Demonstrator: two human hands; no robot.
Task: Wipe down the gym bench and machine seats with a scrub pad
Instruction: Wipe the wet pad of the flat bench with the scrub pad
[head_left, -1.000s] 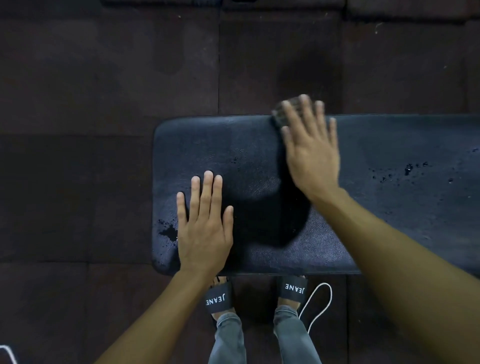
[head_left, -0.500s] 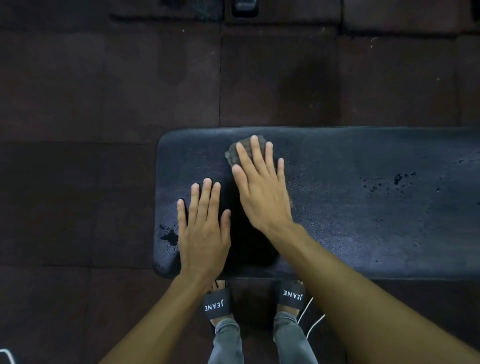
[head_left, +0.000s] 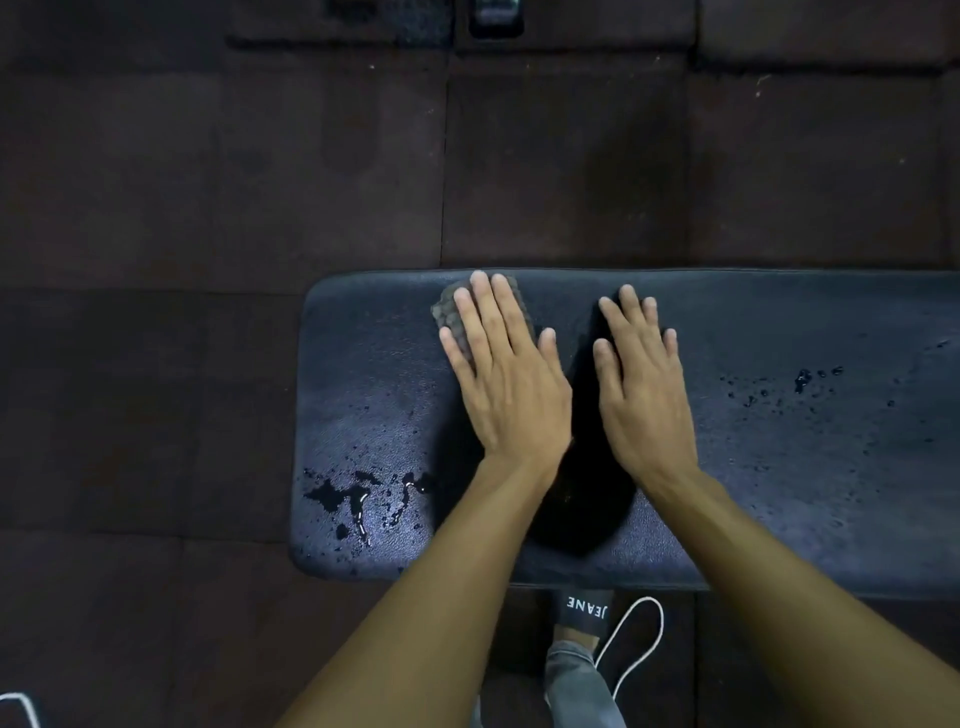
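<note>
grey knobbly pad (head_left: 450, 318) lies on the black bench (head_left: 805, 467), close to the far edge and toward the left end. left hand (head_left: 506, 387) lies flat on top of it, fingers straight and close together, pressing down. the pad shows past the little finger and the fingertips. right hand (head_left: 644, 387) rests flat on bare bench just beside the left, fingers straight, holding nothing. water (head_left: 358, 501) pools near the bench's near left corner.
</note>
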